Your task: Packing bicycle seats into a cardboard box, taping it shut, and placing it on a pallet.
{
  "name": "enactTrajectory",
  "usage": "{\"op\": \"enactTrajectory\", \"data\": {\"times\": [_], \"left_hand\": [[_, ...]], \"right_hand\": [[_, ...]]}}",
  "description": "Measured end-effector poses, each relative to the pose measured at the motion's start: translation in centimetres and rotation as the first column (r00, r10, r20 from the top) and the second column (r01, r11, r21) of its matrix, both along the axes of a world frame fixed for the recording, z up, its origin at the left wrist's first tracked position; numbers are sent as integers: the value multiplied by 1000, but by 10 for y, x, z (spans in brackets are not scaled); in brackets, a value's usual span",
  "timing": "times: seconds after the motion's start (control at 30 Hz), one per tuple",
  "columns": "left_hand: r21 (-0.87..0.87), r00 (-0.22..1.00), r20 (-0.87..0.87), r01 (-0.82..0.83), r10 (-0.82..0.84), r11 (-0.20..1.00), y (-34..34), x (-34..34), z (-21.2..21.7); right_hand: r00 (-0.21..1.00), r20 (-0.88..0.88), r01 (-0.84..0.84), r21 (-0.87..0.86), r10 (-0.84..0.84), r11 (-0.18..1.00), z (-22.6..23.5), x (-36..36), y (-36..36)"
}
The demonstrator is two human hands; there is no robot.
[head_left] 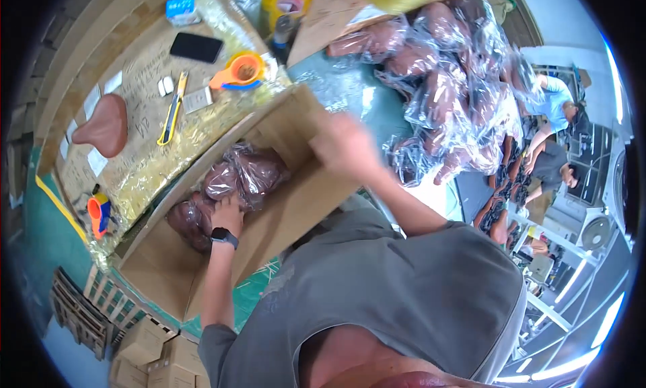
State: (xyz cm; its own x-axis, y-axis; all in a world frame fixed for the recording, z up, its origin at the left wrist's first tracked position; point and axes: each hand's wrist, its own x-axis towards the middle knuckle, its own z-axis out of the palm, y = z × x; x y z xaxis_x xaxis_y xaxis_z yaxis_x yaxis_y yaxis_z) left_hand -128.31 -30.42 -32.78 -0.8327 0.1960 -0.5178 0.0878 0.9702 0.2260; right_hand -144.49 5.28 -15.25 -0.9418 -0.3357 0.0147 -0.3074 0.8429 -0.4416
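Observation:
An open cardboard box [289, 213] stands in front of me with several brown bicycle saddles wrapped in clear plastic [239, 176] inside. My left hand [227, 213], with a black watch on the wrist, reaches down into the box and presses on one bagged saddle. My right hand [343, 146] is blurred and rests at the box's far upper edge, fingers apart, holding nothing I can make out. A heap of more bagged saddles [451, 85] lies to the right of it on the table.
A bare brown saddle [104, 125], a yellow utility knife [173, 109], a black phone [196, 47] and orange tape dispensers [239, 70] lie on the cardboard-covered bench at left. Small cartons [145, 347] are stacked on the floor. Other people [552, 132] sit at right.

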Motion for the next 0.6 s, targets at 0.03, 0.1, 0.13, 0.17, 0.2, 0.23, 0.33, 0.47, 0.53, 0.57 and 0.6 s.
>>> {"op": "enactTrajectory", "data": {"times": [0.03,0.1,0.13,0.17,0.2,0.23,0.33,0.47,0.53,0.57,0.6], "left_hand": [[-56,986,-87,135,-139,989,24,-11,52],[-168,909,-234,312,-345,935,90,-38,146],[-215,860,-310,353,-406,911,129,-60,191],[-218,762,-433,429,-481,876,166,-84,232],[-260,689,-477,483,-546,836,197,-99,260],[-277,626,-510,530,-590,801,227,-116,284],[-327,346,-632,692,-693,644,300,-163,325],[-421,99,-733,712,-674,562,367,-190,342],[-442,56,-731,721,-680,534,389,-200,346],[-441,35,-733,736,-680,514,399,-206,346],[-436,11,-737,757,-676,488,409,-209,346]], "right_hand": [[969,-166,198,84,-182,977,-4,-16,76],[903,-206,415,191,-377,889,22,-45,214],[828,-179,560,311,-531,768,2,-47,290],[782,-206,587,560,-588,585,-15,-53,350],[826,-55,452,660,-561,601,-17,-65,395],[877,-94,417,637,-471,649,-51,-64,452],[943,87,230,529,-322,817,-77,-57,527],[935,314,66,305,-166,950,-134,-92,611],[936,328,58,226,-132,972,-153,-111,628],[884,446,137,32,-137,990,-162,-126,636],[821,559,241,-149,-119,959,-169,-130,643]]}}
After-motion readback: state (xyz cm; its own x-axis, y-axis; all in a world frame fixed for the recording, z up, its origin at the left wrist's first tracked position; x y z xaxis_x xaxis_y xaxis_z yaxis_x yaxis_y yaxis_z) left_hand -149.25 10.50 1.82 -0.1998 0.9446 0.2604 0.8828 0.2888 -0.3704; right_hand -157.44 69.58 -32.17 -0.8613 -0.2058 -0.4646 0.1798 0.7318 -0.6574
